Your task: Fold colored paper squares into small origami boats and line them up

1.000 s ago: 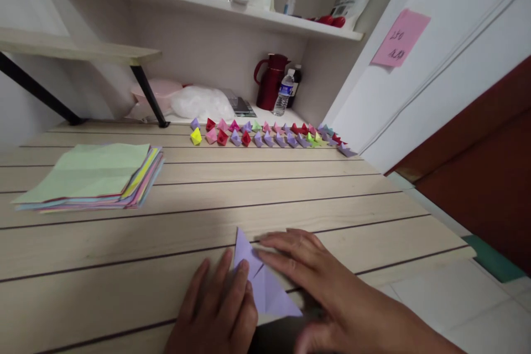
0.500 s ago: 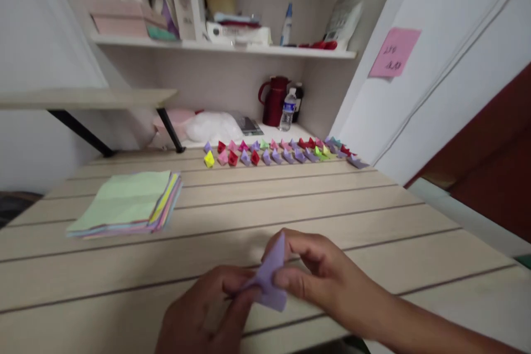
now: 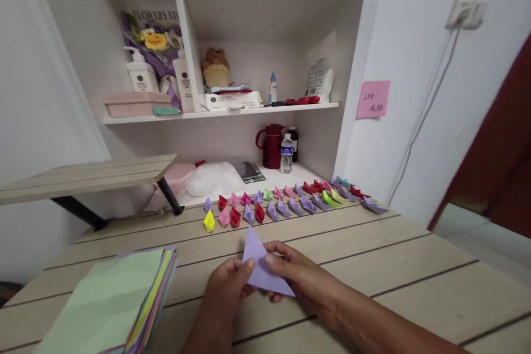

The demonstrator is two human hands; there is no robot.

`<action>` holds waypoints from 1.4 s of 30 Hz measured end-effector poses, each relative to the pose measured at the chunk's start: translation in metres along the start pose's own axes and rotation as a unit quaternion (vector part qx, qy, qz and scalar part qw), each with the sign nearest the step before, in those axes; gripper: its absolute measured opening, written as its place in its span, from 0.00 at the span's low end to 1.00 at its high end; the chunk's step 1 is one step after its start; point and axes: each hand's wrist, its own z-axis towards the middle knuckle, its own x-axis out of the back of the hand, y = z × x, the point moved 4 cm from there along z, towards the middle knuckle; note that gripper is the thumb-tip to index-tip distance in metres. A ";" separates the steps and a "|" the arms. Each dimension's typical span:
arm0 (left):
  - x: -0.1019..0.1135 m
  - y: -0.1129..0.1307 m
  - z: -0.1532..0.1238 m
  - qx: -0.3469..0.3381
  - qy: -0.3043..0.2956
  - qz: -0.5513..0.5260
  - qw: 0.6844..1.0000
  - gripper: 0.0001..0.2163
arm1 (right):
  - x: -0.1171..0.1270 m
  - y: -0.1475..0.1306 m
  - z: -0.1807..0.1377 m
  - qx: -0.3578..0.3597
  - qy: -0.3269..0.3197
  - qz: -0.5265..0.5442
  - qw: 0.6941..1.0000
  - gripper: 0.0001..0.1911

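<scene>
A folded purple paper triangle (image 3: 260,268) is held up above the wooden table (image 3: 394,265), its point upward. My left hand (image 3: 226,293) pinches its left edge between thumb and fingers. From the right, my right hand (image 3: 301,276) grips the paper's right side. Beyond the hands, two rows of small folded paper boats (image 3: 286,204) in purple, red, pink, yellow and green stand along the table's far edge.
A stack of coloured paper sheets (image 3: 112,307), green on top, lies at the near left. A low bench-like shelf (image 3: 83,174) juts out at left. The back alcove holds a red jug (image 3: 272,146), a water bottle (image 3: 286,154) and a plastic bag (image 3: 213,178). A pink note (image 3: 372,99) is stuck to the wall.
The purple paper lay pressed flat on the table a second ago; both hands have lifted it. The view has tilted upward, showing more shelves.
</scene>
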 end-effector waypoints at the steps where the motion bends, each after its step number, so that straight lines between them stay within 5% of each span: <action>1: 0.001 -0.002 0.000 -0.004 -0.002 0.011 1.000 0.22 | 0.004 0.001 0.000 -0.006 0.010 0.001 1.000 0.25; 11: -0.001 -0.011 -0.005 -0.052 -0.005 0.074 0.996 0.20 | 0.013 0.006 0.000 -0.047 0.083 0.005 0.995 0.21; 20: -0.001 -0.012 -0.008 -0.072 0.038 0.032 0.996 0.26 | 0.017 0.006 -0.005 0.011 0.143 0.051 0.988 0.21; 29: -0.004 -0.015 -0.008 -0.060 0.011 0.004 0.998 0.16 | 0.005 0.002 -0.012 0.034 0.105 0.064 0.992 0.19; 42: -0.008 -0.013 -0.012 -0.009 -0.011 -0.085 0.996 0.20 | 0.007 -0.005 -0.015 0.061 0.129 0.013 0.990 0.23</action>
